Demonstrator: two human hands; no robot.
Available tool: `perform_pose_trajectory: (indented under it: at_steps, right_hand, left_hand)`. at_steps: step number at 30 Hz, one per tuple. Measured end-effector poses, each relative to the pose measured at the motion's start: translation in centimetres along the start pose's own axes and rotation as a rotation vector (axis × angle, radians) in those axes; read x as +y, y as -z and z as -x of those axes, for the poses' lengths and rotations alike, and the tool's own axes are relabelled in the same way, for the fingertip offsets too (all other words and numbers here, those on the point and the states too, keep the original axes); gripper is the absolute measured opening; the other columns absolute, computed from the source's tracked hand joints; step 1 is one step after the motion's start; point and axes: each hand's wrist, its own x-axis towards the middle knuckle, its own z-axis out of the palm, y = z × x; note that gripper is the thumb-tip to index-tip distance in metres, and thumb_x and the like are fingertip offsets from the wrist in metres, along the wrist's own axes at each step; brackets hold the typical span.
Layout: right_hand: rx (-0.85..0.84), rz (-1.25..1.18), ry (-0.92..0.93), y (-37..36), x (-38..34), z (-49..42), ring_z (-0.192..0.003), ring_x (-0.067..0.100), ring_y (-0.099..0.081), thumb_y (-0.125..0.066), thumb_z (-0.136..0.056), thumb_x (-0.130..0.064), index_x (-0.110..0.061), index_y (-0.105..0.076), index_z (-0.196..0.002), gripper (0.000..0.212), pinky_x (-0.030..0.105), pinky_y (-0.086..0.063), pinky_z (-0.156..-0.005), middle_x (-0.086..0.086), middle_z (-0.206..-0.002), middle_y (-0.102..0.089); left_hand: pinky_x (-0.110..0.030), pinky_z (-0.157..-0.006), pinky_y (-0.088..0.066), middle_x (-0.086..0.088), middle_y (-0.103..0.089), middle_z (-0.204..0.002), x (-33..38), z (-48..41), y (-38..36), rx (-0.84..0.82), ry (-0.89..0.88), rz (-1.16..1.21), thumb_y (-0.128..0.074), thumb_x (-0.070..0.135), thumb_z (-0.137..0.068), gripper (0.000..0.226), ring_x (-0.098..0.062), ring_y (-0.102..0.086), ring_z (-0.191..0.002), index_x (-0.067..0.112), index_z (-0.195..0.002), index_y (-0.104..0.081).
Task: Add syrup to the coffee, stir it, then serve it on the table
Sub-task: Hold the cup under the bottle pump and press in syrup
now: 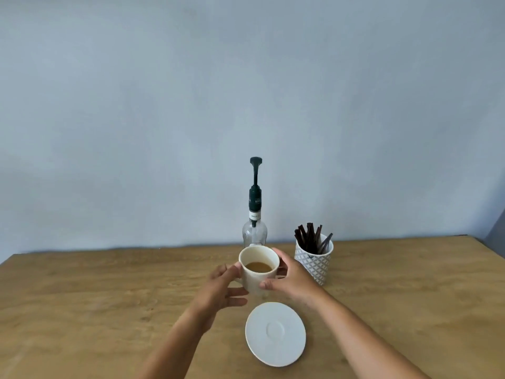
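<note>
Cream ceramic cup of brown coffee (259,270) cupped between left hand (222,287) and right hand (290,277), fingers curled on its sides, above white round saucer (275,333). Likely positioning under clear glass pump syrup bottle (254,214); next: align spout, press.

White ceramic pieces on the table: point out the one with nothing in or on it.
The saucer, lying flat nearest the camera. The cup between the left hand and right hand holds coffee, and the patterned holder is full of stir sticks.
</note>
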Motion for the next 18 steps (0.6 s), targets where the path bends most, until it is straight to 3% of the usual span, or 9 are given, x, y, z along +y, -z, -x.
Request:
perform_pose_trajectory:
  at_steps: [6,10,13,15,18]
  right_hand:
    - [0.012,0.075,0.076,2.4,-5.4,-3.3,-0.100,-0.009,-0.061,-0.088,-0.060,-0.034,-0.047,-0.050,-0.120,0.072,0.015,-0.048,-0.081,-0.022,-0.109,-0.067]
    - [-0.060,0.128,0.129,4.4,-8.0,-5.1,-0.111,0.003,-0.059,-0.088,-0.063,-0.038,-0.033,-0.046,-0.134,0.083,0.029,-0.049,-0.094,-0.012,-0.121,-0.064]
    - [-0.074,0.132,0.106,7.3,-10.4,-6.1,-0.109,0.011,-0.062,-0.084,-0.058,-0.056,-0.026,-0.044,-0.140,0.096,0.034,-0.050,-0.096,-0.002,-0.123,-0.063]
    - [0.044,0.124,0.135,9.5,-12.4,-7.3,-0.100,0.014,-0.065,-0.073,-0.066,-0.063,-0.021,-0.051,-0.135,0.083,0.031,-0.053,-0.086,0.001,-0.115,-0.066]
    - [0.189,0.108,0.184,11.6,-15.9,-10.2,-0.086,0.014,-0.062,-0.057,-0.087,-0.057,-0.014,-0.061,-0.121,0.054,0.027,-0.048,-0.077,-0.005,-0.099,-0.064]
  left_hand:
    - [-0.046,-0.076,-0.061,-0.016,-0.065,-0.101,6.0,-1.1,0.0,0.048,-0.069,0.034,-0.060,0.031,-0.097,0.023,-0.035,-0.074,-0.077,0.008,-0.096,-0.061]
    - [-0.042,-0.068,-0.064,-0.015,-0.066,-0.096,8.7,-2.2,-0.2,0.088,-0.106,0.061,-0.062,0.030,-0.096,0.024,-0.037,-0.074,-0.077,0.007,-0.096,-0.063]
    - [-0.039,-0.065,-0.063,-0.014,-0.067,-0.096,10.0,-2.7,-0.4,0.106,-0.130,0.083,-0.062,0.030,-0.095,0.022,-0.038,-0.075,-0.079,0.008,-0.092,-0.063]
    - [-0.040,-0.065,-0.063,-0.014,-0.066,-0.099,10.6,-3.0,-0.5,0.115,-0.149,0.093,-0.062,0.031,-0.095,0.023,-0.039,-0.075,-0.081,0.008,-0.091,-0.063]
    - [-0.041,-0.068,-0.063,-0.015,-0.066,-0.102,11.1,-3.3,-0.6,0.133,-0.170,0.094,-0.062,0.032,-0.096,0.025,-0.040,-0.075,-0.085,0.007,-0.094,-0.063]
